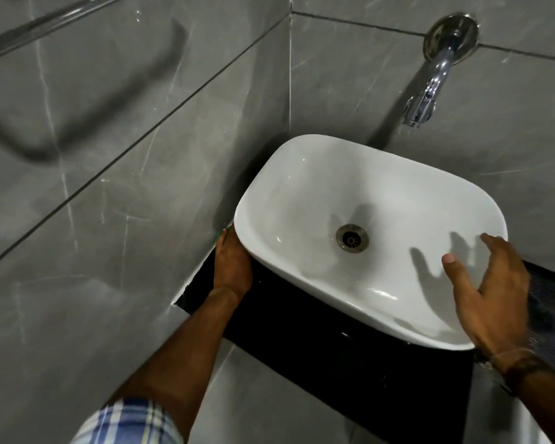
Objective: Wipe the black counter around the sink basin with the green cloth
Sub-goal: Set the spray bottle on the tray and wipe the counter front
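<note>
A white oval sink basin (305, 187) stands on a black counter (302, 318) in a tiled corner. My left hand (233, 264) is pressed down in the narrow gap between the basin's left side and the wall, fingers tucked under the rim. A small sliver of the green cloth (227, 226) shows just beyond its fingertips; the rest is hidden by the hand and the basin. My right hand (491, 296) hovers over the basin's near right rim with fingers spread and nothing in it.
A chrome wall spout (430, 88) juts out above the basin's far side. Grey marble tile walls (141, 155) close in on the left and behind. A metal drain (352, 237) sits in the bowl. A dark watch (513, 363) is on my right wrist.
</note>
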`<action>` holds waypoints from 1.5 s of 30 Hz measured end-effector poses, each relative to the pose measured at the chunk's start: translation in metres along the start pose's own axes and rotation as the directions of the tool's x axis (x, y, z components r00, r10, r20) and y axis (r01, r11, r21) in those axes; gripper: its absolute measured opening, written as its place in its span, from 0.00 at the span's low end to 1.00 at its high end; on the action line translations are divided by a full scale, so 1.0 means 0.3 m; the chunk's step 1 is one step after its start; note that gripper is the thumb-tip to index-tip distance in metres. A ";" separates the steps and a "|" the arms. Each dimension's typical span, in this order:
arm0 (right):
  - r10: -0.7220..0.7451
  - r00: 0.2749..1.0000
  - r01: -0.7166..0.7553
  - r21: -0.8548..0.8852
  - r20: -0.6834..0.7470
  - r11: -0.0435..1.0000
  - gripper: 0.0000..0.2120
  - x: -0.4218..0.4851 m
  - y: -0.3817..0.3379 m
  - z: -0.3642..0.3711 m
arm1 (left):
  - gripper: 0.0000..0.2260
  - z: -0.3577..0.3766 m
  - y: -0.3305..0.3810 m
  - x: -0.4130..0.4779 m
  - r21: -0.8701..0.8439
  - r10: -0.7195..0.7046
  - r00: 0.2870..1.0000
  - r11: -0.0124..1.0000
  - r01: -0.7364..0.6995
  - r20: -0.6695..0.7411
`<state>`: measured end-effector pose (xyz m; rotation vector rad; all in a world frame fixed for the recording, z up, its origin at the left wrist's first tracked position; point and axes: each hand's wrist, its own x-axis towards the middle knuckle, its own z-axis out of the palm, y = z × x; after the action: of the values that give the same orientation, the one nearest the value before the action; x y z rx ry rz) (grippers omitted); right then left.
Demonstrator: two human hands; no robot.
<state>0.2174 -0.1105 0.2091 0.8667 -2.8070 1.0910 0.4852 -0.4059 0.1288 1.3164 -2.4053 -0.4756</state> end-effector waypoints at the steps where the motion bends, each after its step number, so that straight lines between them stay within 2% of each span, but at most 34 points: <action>1: 0.000 1.000 0.000 -0.004 -0.010 1.000 0.38 -0.001 0.003 0.003 | 0.21 -0.010 -0.014 0.009 0.018 0.054 0.998 0.998 -0.054 0.037; 3: -0.009 1.000 0.008 -0.016 -0.011 1.000 0.38 0.003 0.006 0.007 | 0.18 -0.030 -0.024 0.025 0.052 0.091 0.990 0.994 -0.097 0.112; 5: -0.007 1.000 0.007 -0.010 -0.014 1.000 0.39 0.000 0.010 0.005 | 0.17 -0.041 -0.020 0.032 -0.023 0.090 0.988 0.996 -0.088 0.129; 7: 0.005 1.000 -0.005 -0.001 -0.015 1.000 0.39 0.000 0.013 0.001 | 0.18 -0.052 -0.022 0.005 -0.077 0.110 0.988 0.992 -0.102 0.107; 10: -0.005 1.000 0.005 0.008 0.004 1.000 0.41 0.000 0.004 -0.006 | 0.19 -0.079 -0.091 -0.147 -0.064 0.157 0.987 0.986 -0.154 0.039; 14: 0.007 1.000 -0.007 0.015 0.025 1.000 0.41 -0.004 -0.004 -0.012 | 0.21 -0.124 -0.211 -0.318 0.007 0.118 0.993 0.993 -0.118 0.016; 17: 0.022 1.000 -0.023 0.024 0.016 0.999 0.40 -0.002 -0.011 -0.011 | 0.21 -0.099 -0.175 -0.335 0.007 0.057 0.998 0.998 -0.057 -0.003; 19: 0.043 0.999 -0.043 0.032 0.015 0.999 0.41 -0.002 -0.014 -0.014 | 0.22 -0.070 -0.110 -0.353 0.007 0.036 0.999 0.999 -0.036 -0.004; 24: 0.061 0.998 -0.062 0.039 0.025 0.997 0.41 -0.007 -0.011 -0.017 | 0.21 0.083 0.208 -0.484 0.021 0.178 0.983 0.984 -0.178 0.039; 27: 0.059 0.998 -0.060 0.042 0.017 0.997 0.41 -0.006 -0.007 -0.011 | 0.20 0.154 0.394 -0.584 -0.049 0.089 0.995 0.995 -0.087 0.038; 28: 0.056 0.998 -0.056 0.041 0.011 0.998 0.41 -0.003 -0.008 -0.009 | 0.20 0.169 0.437 -0.615 -0.054 0.104 0.993 0.993 -0.102 0.049; 32: 0.056 0.998 -0.055 0.048 -0.019 0.997 0.42 -0.010 -0.013 -0.009 | 0.24 0.216 0.643 -0.787 -0.041 0.272 0.931 0.962 -0.271 0.242; 36: 0.056 0.998 -0.056 0.043 -0.013 0.998 0.42 -0.012 -0.007 -0.007 | 0.23 0.289 0.784 -0.904 -0.052 0.369 0.884 0.927 -0.371 0.286; 38: 0.059 0.998 -0.059 0.057 -0.006 0.997 0.41 -0.010 -0.007 -0.009 | 0.22 0.300 0.776 -0.896 -0.024 0.398 0.902 0.916 -0.400 0.169; 39: 0.064 0.998 -0.063 0.064 -0.006 0.996 0.41 -0.010 -0.007 -0.010 | 0.23 0.294 0.748 -0.885 -0.020 0.442 0.885 0.896 -0.444 0.147; 41: 0.070 0.998 -0.070 0.070 -0.004 0.995 0.41 -0.010 -0.007 -0.015 | 0.24 0.253 0.652 -0.846 -0.045 0.503 0.830 0.860 -0.508 0.240; 42: 0.069 0.998 -0.068 0.073 -0.004 0.995 0.41 -0.010 -0.008 -0.017 | 0.25 0.229 0.579 -0.809 -0.053 0.490 0.835 0.868 -0.493 0.250; 45: 0.059 0.998 -0.058 0.076 -0.007 0.995 0.40 -0.008 -0.011 -0.019 | 0.25 0.107 0.254 -0.629 -0.068 0.347 0.924 0.938 -0.340 0.161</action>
<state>0.2202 -0.1077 0.2149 0.7868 -2.8176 1.2132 0.5095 -0.2024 0.1073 0.8367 -2.6789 -0.5489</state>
